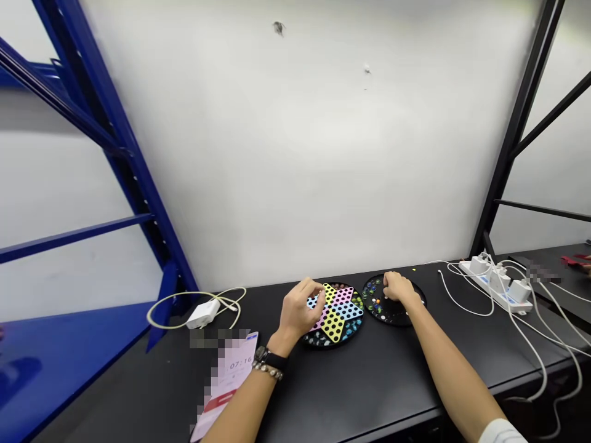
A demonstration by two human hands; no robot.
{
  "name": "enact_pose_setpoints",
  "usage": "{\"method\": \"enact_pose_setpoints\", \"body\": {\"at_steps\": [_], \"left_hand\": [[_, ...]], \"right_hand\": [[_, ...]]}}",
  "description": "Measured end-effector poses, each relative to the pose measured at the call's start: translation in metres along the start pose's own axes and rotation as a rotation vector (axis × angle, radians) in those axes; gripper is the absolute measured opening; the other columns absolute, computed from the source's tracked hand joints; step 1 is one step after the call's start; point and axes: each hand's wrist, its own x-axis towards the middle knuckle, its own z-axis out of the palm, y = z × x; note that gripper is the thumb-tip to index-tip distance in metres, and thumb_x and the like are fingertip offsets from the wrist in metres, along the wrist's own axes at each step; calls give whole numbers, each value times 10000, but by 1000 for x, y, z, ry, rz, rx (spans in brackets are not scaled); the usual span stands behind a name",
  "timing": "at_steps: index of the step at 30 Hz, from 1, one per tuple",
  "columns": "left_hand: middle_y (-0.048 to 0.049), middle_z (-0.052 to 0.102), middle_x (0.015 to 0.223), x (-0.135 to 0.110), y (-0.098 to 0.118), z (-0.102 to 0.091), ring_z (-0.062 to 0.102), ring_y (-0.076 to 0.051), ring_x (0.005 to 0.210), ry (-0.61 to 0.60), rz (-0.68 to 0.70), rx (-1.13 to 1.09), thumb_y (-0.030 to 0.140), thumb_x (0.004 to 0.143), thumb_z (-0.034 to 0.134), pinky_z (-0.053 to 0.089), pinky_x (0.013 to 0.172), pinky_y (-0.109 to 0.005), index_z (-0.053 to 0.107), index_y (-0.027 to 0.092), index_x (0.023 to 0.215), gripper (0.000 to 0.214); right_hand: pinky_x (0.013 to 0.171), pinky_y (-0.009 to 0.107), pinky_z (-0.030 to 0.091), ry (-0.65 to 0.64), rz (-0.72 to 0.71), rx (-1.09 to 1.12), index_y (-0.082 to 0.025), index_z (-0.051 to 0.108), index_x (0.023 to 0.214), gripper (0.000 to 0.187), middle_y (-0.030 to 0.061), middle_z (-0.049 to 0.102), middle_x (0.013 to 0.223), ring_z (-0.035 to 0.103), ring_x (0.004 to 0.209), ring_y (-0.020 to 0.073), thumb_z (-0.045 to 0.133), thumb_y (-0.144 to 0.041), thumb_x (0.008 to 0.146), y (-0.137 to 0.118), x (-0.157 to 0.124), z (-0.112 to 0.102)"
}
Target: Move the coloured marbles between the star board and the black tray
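A round Chinese checkers board [335,326] lies on the black table, its star in yellow, pink and blue dotted with holes. Marbles [354,327] sit around its rim. My left hand [299,309] is over the board's left side, thumb and fingers curled together; anything in them is too small to make out. To the right lies a round black tray [396,319] with scattered loose marbles [375,303]. Into this tray reaches my right hand [398,287], fingers bunched and pointing down, their tips partly hidden.
A phone [231,375] lies near my left forearm. Behind it are a white charger [204,314] and a coiled cable [159,325]. At the right stands a power strip [494,286] with plugs and trailing white cords. A blue metal frame [133,178] rises at the left.
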Motion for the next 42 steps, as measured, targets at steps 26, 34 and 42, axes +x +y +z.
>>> {"method": "enact_pose_setpoints", "body": {"at_steps": [26,34,42], "left_hand": [[7,555,691,-1,1,1,525,-128,637,-32,5,23,231,883,478,425,633,-246,566,202,753,161],[7,555,690,-1,0,3,523,-130,636,-35,14,27,223,884,484,427,629,-248,566,203,751,158],[6,569,683,-1,2,2,526,-125,626,-45,10,33,233,876,485,434,621,-248,579,203,744,165]], "right_hand": [[687,277,453,315,25,917,-155,622,926,142,73,626,822,591,793,189,532,-233,849,27,43,27],[454,217,343,129,33,1348,-201,493,781,185,-9,511,642,427,491,112,428,-341,882,16,42,18],[752,271,380,138,-206,290,-182,584,949,183,70,638,1004,586,923,186,467,-321,923,-21,18,41]]}}
